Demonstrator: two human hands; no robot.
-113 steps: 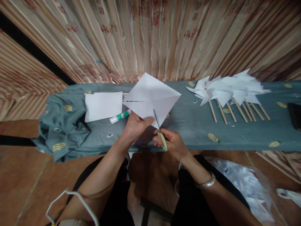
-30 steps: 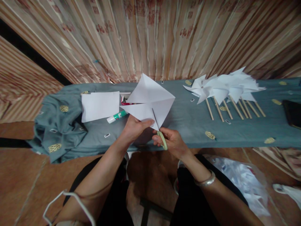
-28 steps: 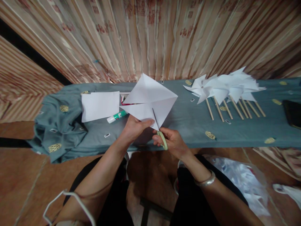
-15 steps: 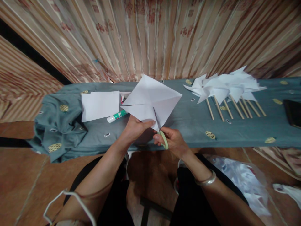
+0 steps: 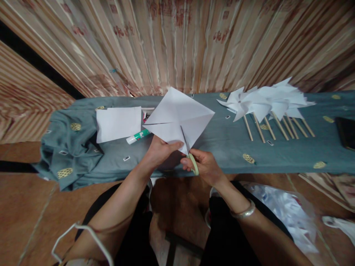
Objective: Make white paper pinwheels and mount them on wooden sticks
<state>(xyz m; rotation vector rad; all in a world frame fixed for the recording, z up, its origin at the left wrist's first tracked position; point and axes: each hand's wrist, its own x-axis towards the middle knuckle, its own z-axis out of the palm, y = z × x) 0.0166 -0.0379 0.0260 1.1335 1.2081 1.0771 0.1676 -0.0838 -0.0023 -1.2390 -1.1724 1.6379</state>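
Observation:
A square sheet of white paper (image 5: 191, 109), creased across the middle, is held above the cloth with one corner toward me. My left hand (image 5: 162, 149) pinches its near left edge, thumb on top and fingers hidden underneath. Closed around the green handles of a pair of scissors (image 5: 195, 164) is my right hand (image 5: 206, 164). The blades lie along a slit running from the near corner toward the centre. Another slit shows from the left corner. Just left of the sheet lie a green and white glue stick (image 5: 138, 136) and a stack of white paper (image 5: 118, 125).
Several paper pinwheels (image 5: 266, 101) on wooden sticks lie at the right of the cloth-covered table (image 5: 172, 170). A dark phone-like object (image 5: 345, 133) sits at the far right edge. Behind hangs a patterned curtain (image 5: 177, 44). A clear plastic bag (image 5: 288, 207) with white pieces rests on the floor.
Hardly anything differs. The sheet, the scissors and both hands hold almost the same place, with the blades still in the slit near the closest corner.

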